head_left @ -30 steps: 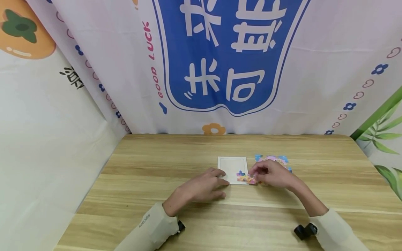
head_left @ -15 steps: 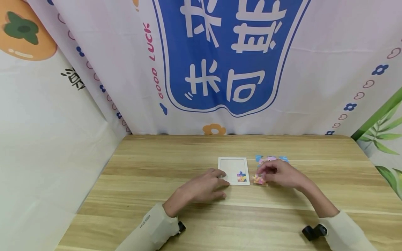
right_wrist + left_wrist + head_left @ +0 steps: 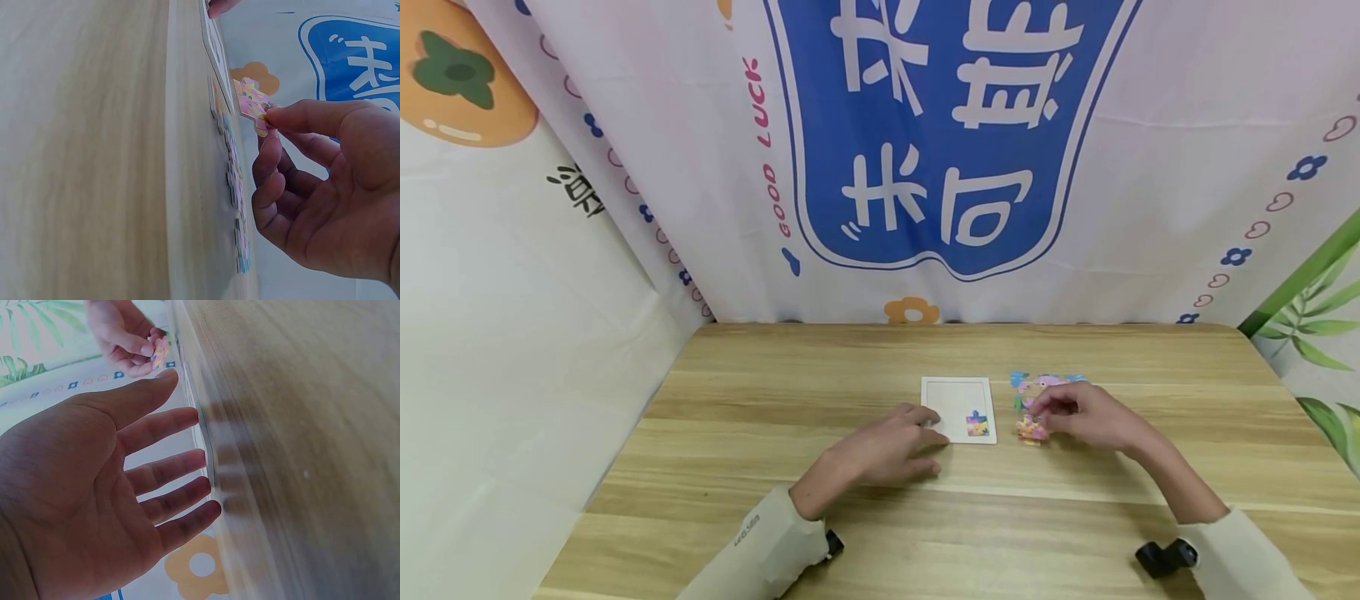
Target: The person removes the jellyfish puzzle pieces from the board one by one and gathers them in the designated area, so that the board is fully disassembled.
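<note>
My right hand (image 3: 1078, 412) pinches a pink and yellow jigsaw piece (image 3: 251, 105) between thumb and fingers, raised above the table in the right wrist view. Under and beyond this hand lie several more jigsaw pieces (image 3: 1017, 381), pink, blue and green, partly covered by it. A white puzzle frame (image 3: 955, 381) rests flat left of them, with one multicoloured piece (image 3: 977, 423) in its lower right corner. My left hand (image 3: 895, 442) touches the frame's left and lower edge with fingers spread and nearly straight; the left wrist view shows its palm (image 3: 81, 487) holding nothing.
The wood-grain table (image 3: 775, 375) runs back to a printed cloth (image 3: 700, 167) hanging behind it. More cloth hangs at the left side. A small black device (image 3: 1165, 557) sits at the right wrist, another (image 3: 833, 545) at the left.
My right hand has moved right with the pinched piece, away from the frame to over the loose pieces. The left hand has stayed in place.
</note>
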A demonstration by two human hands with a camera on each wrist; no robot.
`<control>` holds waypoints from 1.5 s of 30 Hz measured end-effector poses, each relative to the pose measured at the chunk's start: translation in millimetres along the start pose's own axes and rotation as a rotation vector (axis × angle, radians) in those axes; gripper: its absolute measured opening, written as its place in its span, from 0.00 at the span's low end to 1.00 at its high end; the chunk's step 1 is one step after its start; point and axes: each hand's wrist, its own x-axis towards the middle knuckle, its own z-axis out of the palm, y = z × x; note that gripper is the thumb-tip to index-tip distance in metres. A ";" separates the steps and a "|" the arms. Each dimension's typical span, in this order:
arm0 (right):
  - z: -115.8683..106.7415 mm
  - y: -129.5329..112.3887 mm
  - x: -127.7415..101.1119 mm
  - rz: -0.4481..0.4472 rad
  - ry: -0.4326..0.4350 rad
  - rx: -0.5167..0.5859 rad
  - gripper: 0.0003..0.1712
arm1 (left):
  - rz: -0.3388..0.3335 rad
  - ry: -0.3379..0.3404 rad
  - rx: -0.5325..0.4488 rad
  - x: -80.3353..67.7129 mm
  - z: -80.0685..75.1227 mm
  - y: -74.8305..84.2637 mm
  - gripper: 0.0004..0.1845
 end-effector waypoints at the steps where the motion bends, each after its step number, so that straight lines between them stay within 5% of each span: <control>1: -0.6 0.8 -0.7 0.001 0.003 0.001 0.09 | 0.001 0.000 0.001 -0.1 0.1 0.0 0.24; 27: -8.1 19.7 -15.7 0.057 0.029 -0.061 0.08 | -0.004 -0.002 -0.005 0.9 2.2 -0.1 0.24; 45: -4.1 21.4 -16.2 -0.011 0.090 -0.218 0.06 | -0.004 -0.002 -0.003 -0.5 -0.1 1.6 0.24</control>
